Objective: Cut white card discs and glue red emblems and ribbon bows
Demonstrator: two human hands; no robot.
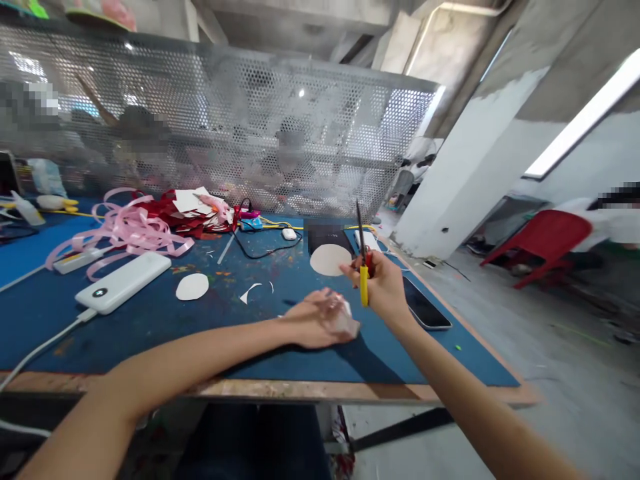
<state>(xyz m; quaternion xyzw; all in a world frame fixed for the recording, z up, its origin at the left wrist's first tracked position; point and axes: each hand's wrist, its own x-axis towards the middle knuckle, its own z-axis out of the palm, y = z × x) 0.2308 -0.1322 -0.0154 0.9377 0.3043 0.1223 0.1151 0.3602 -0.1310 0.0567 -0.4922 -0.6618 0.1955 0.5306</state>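
Scissors (360, 233): I am gripping them upright in my right hand (385, 290); left hand (315, 320) is clasping a pale scrap (349, 325); cutting needs blades lowered.

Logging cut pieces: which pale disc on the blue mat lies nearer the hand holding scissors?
The larger round disc, just beyond the right hand; the smaller oval lies farther left, near the white power bank.

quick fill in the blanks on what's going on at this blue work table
1. The right hand holds ____ with a yellow handle, blades up.
2. The hand resting on the table, closed on a small pale piece, is the person's ____ one.
3. The ribbon heap is ____.
4. The white power bank has a ____ plugged in.
Missing: scissors; left; pink; cable.
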